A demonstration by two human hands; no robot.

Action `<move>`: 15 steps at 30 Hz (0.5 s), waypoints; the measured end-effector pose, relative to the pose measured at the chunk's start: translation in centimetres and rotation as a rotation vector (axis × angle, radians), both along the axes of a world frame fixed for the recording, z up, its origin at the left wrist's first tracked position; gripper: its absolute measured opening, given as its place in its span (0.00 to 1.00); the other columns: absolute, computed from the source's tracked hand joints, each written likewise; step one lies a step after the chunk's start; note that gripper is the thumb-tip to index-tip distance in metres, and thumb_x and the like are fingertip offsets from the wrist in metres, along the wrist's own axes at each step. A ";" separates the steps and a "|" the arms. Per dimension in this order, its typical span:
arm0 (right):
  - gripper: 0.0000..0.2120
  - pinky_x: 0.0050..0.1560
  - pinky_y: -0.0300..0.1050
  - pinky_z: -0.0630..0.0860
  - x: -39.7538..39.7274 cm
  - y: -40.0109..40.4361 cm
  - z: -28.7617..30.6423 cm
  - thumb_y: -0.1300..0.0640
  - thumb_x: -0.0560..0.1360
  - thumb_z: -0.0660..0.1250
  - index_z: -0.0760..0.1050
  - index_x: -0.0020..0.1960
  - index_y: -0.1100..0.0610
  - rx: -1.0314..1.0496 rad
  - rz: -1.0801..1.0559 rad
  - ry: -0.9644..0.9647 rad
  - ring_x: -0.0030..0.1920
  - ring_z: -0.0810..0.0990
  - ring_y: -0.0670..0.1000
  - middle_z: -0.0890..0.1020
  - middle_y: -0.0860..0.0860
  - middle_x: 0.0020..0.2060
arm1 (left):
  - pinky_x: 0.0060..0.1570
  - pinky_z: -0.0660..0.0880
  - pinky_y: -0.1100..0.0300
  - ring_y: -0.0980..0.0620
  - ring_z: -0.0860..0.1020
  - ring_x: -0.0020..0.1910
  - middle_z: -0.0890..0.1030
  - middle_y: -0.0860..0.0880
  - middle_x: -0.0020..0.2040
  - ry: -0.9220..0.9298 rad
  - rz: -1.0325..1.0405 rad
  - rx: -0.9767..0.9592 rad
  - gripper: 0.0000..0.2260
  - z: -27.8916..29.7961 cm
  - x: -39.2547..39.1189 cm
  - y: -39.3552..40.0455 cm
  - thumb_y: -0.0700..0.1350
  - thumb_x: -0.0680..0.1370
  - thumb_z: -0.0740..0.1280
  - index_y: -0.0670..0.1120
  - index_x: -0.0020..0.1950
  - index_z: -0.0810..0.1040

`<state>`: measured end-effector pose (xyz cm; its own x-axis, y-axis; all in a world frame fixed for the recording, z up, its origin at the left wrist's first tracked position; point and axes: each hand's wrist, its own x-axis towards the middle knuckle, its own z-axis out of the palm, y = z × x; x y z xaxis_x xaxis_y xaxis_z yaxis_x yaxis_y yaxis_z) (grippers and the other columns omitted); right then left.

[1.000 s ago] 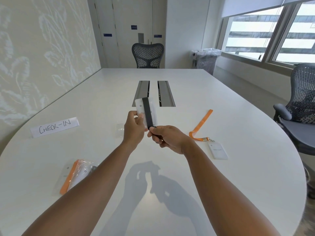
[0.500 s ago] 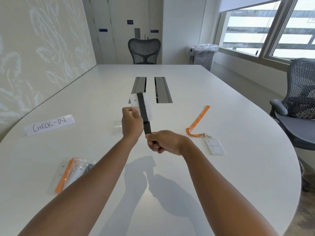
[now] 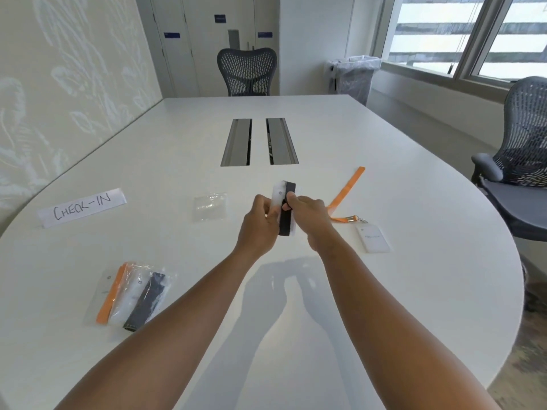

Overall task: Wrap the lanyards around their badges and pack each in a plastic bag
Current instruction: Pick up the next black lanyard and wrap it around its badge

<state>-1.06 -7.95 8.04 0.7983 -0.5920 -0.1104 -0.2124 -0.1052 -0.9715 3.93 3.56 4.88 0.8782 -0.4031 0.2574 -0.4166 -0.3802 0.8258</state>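
Observation:
I hold a white badge (image 3: 278,194) above the table with a black lanyard (image 3: 286,223) wound lengthwise round it. My left hand (image 3: 259,224) grips the badge's left edge. My right hand (image 3: 307,217) pinches the black strap against the badge from the right. An empty clear plastic bag (image 3: 209,206) lies flat to the left of my hands. An orange lanyard (image 3: 344,193) with its white badge (image 3: 373,238) lies unwrapped on the right. Two packed bags (image 3: 133,294), one with an orange strap and one with a black strap, lie at the near left.
A paper sign reading CHECK-IN (image 3: 83,207) lies at the left on the white table (image 3: 384,306). Two cable hatches (image 3: 259,142) sit in the table's middle. Mesh chairs stand at the far end (image 3: 247,71) and at the right (image 3: 516,161). A lined bin (image 3: 353,76) stands by the window.
My right hand came up from below the badge and now pinches the strap on the badge's face. The loose tail of the black lanyard is now wound on. Both hands dropped lower.

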 end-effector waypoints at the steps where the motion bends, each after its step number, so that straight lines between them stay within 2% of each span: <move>1: 0.18 0.51 0.48 0.76 -0.3 -0.2 -0.8 0.45 0.79 0.62 0.80 0.38 0.53 -0.009 -0.020 0.003 0.55 0.77 0.57 0.79 0.55 0.54 | 0.41 0.75 0.49 0.43 0.79 0.43 0.78 0.49 0.44 0.049 -0.010 -0.007 0.09 -0.5 -0.3 -0.3 0.50 0.85 0.58 0.45 0.52 0.68; 3: 0.19 0.41 0.43 0.74 -1.0 -0.5 -2.0 0.45 0.81 0.60 0.79 0.38 0.54 -0.007 -0.019 -0.015 0.48 0.79 0.53 0.81 0.53 0.46 | 0.46 0.78 0.46 0.43 0.81 0.46 0.80 0.47 0.48 0.128 -0.025 -0.024 0.10 -1.3 -0.8 -0.9 0.51 0.84 0.59 0.44 0.54 0.70; 5: 0.19 0.36 0.40 0.72 -1.7 -0.8 -3.1 0.45 0.82 0.59 0.79 0.39 0.54 0.016 -0.016 -0.030 0.41 0.79 0.50 0.81 0.49 0.39 | 0.48 0.80 0.47 0.44 0.82 0.46 0.81 0.45 0.51 0.201 -0.045 -0.035 0.09 -2.3 -1.3 -1.6 0.51 0.84 0.59 0.45 0.57 0.70; 8: 0.17 0.36 0.41 0.75 -2.6 -1.5 -4.8 0.45 0.81 0.61 0.79 0.45 0.56 0.000 -0.032 -0.010 0.39 0.80 0.49 0.82 0.50 0.39 | 0.42 0.80 0.51 0.49 0.82 0.44 0.81 0.48 0.46 0.263 -0.066 -0.052 0.13 -4.2 -2.2 -2.7 0.49 0.84 0.59 0.49 0.68 0.67; 11: 0.15 0.41 0.48 0.79 -3.3 -2.3 -6.4 0.44 0.78 0.64 0.78 0.47 0.56 -0.046 -0.051 0.022 0.42 0.81 0.52 0.83 0.53 0.41 | 0.35 0.71 0.58 0.54 0.78 0.37 0.77 0.53 0.36 0.238 -0.058 -0.001 0.20 -5.7 -3.0 -3.8 0.47 0.84 0.58 0.54 0.77 0.60; 13: 0.11 0.37 0.44 0.76 -3.9 -2.9 -7.5 0.45 0.77 0.67 0.77 0.45 0.53 -0.069 -0.057 0.014 0.40 0.80 0.51 0.82 0.50 0.39 | 0.35 0.70 0.59 0.55 0.77 0.37 0.77 0.54 0.35 0.237 -0.071 0.042 0.24 -6.6 -3.4 -4.5 0.48 0.84 0.57 0.53 0.80 0.57; 15: 0.04 0.39 0.41 0.74 -4.5 -3.4 -8.5 0.50 0.77 0.68 0.76 0.48 0.50 -0.116 -0.066 0.004 0.42 0.80 0.49 0.81 0.46 0.41 | 0.36 0.72 0.59 0.55 0.78 0.38 0.77 0.53 0.36 0.217 -0.075 0.098 0.25 -7.1 -3.7 -4.9 0.49 0.84 0.58 0.51 0.81 0.57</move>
<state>-5.57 -11.40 -0.48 0.7569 -0.6523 -0.0413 -0.2265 -0.2025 -0.9527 0.20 -1.38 -2.26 0.8753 -0.4831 0.0221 -0.2633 -0.4377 0.8597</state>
